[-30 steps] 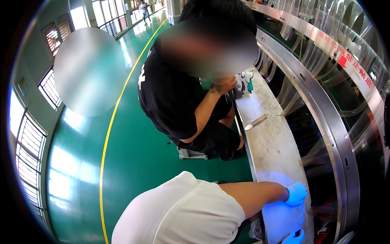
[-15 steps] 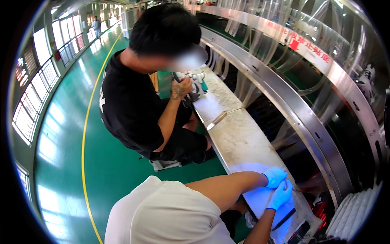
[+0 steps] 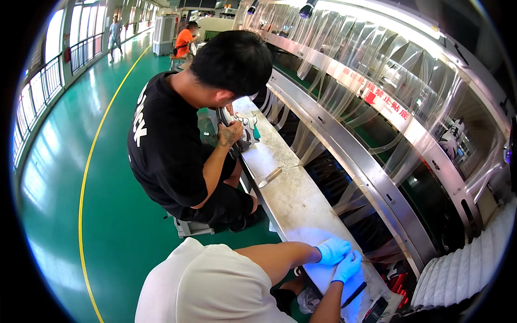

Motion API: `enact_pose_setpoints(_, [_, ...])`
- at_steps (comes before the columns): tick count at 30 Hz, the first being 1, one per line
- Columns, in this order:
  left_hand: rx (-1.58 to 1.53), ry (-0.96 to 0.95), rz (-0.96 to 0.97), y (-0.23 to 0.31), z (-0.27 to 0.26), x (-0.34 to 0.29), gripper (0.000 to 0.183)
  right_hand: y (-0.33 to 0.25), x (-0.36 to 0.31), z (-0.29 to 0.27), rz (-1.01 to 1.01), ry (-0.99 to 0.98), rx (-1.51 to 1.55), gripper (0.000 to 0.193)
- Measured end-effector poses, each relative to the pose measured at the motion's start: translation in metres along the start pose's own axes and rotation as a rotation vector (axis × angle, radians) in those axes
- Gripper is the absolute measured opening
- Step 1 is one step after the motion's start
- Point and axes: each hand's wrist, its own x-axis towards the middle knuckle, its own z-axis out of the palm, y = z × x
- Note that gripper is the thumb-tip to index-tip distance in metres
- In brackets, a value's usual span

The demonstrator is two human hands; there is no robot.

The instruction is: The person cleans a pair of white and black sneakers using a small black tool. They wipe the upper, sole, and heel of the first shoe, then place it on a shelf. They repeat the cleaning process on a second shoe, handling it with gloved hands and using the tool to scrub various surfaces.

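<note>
My left hand [image 3: 333, 251], in a pale glove lit blue, is over the bench with its fingers closed, close against my right hand. My right hand [image 3: 348, 267] wears a similar glove and has its fingertips pinched together near the left one. Whatever lies between them is too small or hidden to make out. Beneath both hands is the worn, pale bench top [image 3: 315, 207], washed in blue-violet light. A slim black tool [image 3: 354, 294] lies just below the right hand, with a dark phone-like device [image 3: 375, 310] farther toward the bench's near end.
A knife with a wooden handle [image 3: 270, 177] lies farther along the bench. A seated co-worker [image 3: 167, 145] in black holds a shoe [image 3: 246, 139]. Clear curtain strips and a metal rail [image 3: 350, 145] run along the right. A ribbed white hose [image 3: 458, 272] and crumpled plastic [image 3: 308, 300] are nearby.
My view has swung right and up, so the scene sits farther left and a person in orange appears at the back. Both my hands stay close together over the bench.
</note>
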Motion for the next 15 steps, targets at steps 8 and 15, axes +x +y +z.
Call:
enact_pose_setpoints(8, [0.064, -0.021, 0.056, 0.001, 0.008, -0.017, 0.028, 0.028, -0.004, 0.012, -0.207, 0.031, -0.234, 0.037])
enact_pose_setpoints(15, [0.059, -0.026, 0.077, 0.001, 0.009, -0.013, 0.033, 0.013, -0.011, 0.005, -0.101, 0.037, -0.206, 0.035])
